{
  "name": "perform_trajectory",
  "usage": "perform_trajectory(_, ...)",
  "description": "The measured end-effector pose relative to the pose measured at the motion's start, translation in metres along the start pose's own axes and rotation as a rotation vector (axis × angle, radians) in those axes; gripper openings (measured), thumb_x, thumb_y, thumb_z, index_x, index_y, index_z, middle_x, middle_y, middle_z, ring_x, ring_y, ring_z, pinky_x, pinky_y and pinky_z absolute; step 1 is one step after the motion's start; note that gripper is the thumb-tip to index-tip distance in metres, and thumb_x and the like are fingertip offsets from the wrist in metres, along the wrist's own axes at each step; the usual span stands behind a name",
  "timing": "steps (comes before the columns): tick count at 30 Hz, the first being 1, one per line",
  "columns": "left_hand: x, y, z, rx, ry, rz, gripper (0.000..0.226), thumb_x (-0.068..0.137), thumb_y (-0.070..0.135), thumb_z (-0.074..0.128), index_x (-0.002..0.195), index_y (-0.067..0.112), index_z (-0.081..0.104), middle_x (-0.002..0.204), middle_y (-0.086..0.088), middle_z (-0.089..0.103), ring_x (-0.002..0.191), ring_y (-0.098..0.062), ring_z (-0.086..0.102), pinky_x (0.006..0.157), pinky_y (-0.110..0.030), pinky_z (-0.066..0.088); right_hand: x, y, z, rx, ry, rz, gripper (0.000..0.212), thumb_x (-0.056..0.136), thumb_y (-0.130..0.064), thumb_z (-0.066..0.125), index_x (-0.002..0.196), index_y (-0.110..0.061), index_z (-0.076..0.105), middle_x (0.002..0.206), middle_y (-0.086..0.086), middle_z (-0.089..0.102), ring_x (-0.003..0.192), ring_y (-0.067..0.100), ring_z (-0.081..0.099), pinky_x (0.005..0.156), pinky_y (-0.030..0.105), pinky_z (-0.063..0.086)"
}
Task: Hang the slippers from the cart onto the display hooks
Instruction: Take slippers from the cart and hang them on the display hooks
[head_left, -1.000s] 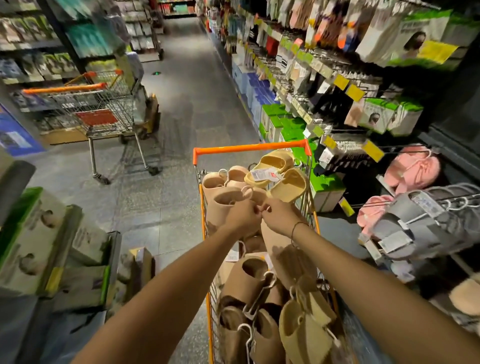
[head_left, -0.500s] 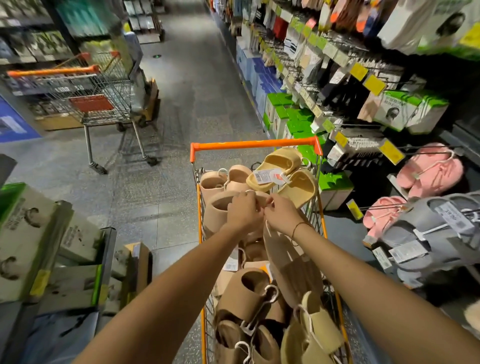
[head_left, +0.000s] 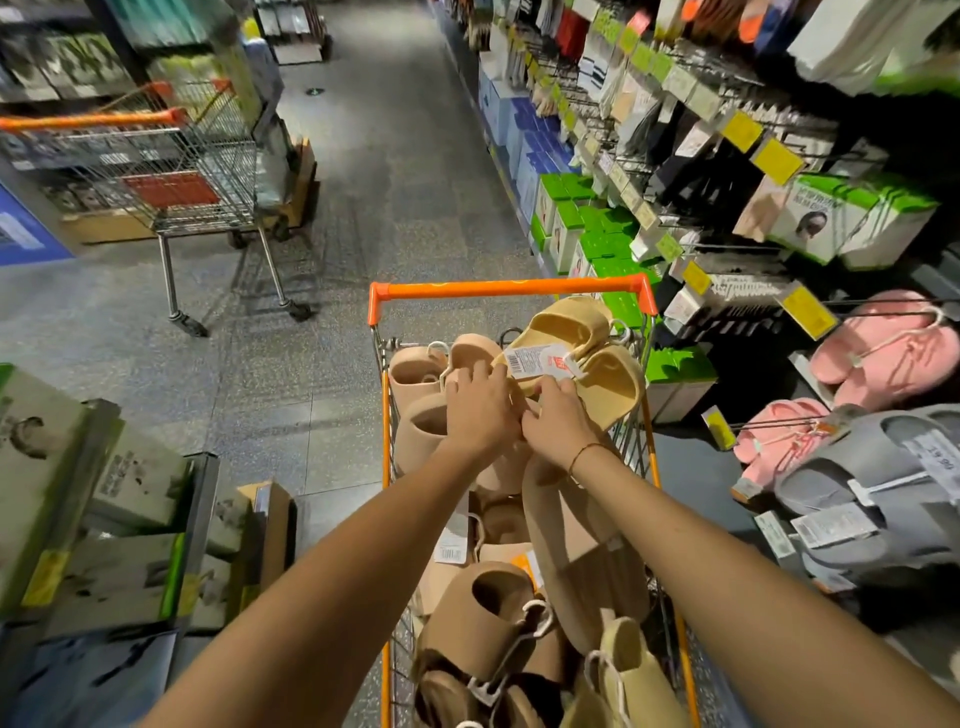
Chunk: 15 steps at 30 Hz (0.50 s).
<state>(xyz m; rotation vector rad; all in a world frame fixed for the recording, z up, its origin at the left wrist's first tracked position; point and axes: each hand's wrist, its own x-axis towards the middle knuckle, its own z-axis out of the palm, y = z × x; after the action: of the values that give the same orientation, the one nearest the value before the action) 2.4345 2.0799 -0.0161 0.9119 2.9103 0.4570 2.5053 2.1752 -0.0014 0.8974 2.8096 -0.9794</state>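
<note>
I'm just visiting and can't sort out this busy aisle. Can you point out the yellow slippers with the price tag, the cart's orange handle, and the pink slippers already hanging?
yellow slippers (head_left: 615, 382): head view, strap of nearer slipper.
orange handle (head_left: 509, 287): head view, middle of bar.
pink slippers (head_left: 883, 351): head view, upper pair's sole.

We are standing in a retail shop aisle. Evidence: display hooks (head_left: 774, 423) on the right wall carry pink slippers (head_left: 893, 348) and grey slippers (head_left: 878, 499) with price tags; yellow price labels (head_left: 776, 161) line the shelf edges above green boxed goods (head_left: 597, 234). An orange-handled shopping cart (head_left: 509, 288) holds tagged slippers (head_left: 571, 332). A second wire cart (head_left: 156, 156) stands on the speckled floor (head_left: 405, 156) beside stocked shelving (head_left: 57, 67).
</note>
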Motion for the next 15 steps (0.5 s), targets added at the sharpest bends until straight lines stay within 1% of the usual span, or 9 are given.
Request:
perform_trajectory(4,0.006,-0.006,0.005,0.055,-0.018,0.054,0.045,0.091,0.032,0.059,0.134,0.02,0.05,0.123,-0.007,0.057,0.116,-0.029,0.05,0.104,-0.044,0.034,0.006,0.006,0.004,0.005,0.003,-0.006,0.03,0.091,-0.016,0.056,0.119,-0.011,0.049,0.131,0.012,0.038,0.118,0.035,0.046,0.1,0.037,0.04)
perform_trajectory(7,0.006,-0.007,0.008,0.118,-0.017,0.064,0.041,0.092,0.034,0.056,0.13,0.022,0.051,0.117,-0.005,0.063,0.114,-0.03,0.052,0.101,-0.045,0.033,0.01,0.009,0.007,-0.029,0.013,-0.018,0.032,0.089,-0.017,0.056,0.119,-0.011,0.05,0.13,0.013,0.038,0.119,0.036,0.046,0.102,0.038,0.038)
perform_trajectory(10,0.004,-0.006,0.009,0.111,0.005,0.067,0.034,0.089,0.037,0.057,0.121,0.024,0.058,0.111,-0.005,0.066,0.11,-0.032,0.054,0.097,-0.045,0.033,0.012,0.01,0.008,-0.015,0.022,-0.012,0.031,0.088,-0.017,0.057,0.118,-0.011,0.051,0.129,0.013,0.039,0.119,0.035,0.045,0.102,0.037,0.038)
perform_trajectory(12,0.003,-0.005,0.009,0.088,0.019,0.056,0.029,0.089,0.036,0.055,0.115,0.025,0.061,0.111,-0.004,0.066,0.109,-0.031,0.054,0.097,-0.044,0.032,0.012,0.01,0.007,0.063,0.06,-0.021,0.027,0.089,-0.015,0.059,0.115,-0.009,0.054,0.129,0.013,0.041,0.12,0.033,0.046,0.103,0.035,0.037)
perform_trajectory(14,0.003,-0.002,0.011,0.062,0.033,0.036,0.03,0.092,0.037,0.05,0.116,0.022,0.061,0.111,-0.006,0.065,0.109,-0.032,0.055,0.097,-0.046,0.03,0.013,0.013,0.006,0.181,0.148,-0.017,0.023,0.089,-0.013,0.06,0.111,-0.008,0.055,0.131,0.013,0.043,0.121,0.03,0.048,0.104,0.034,0.039)
perform_trajectory(15,0.003,0.0,0.012,0.05,0.039,0.023,0.031,0.093,0.037,0.048,0.116,0.02,0.06,0.111,-0.007,0.065,0.108,-0.033,0.055,0.096,-0.046,0.029,0.014,0.015,0.004,0.237,0.203,0.0,0.022,0.089,-0.013,0.059,0.111,-0.009,0.055,0.13,0.011,0.045,0.119,0.029,0.05,0.099,0.033,0.041)
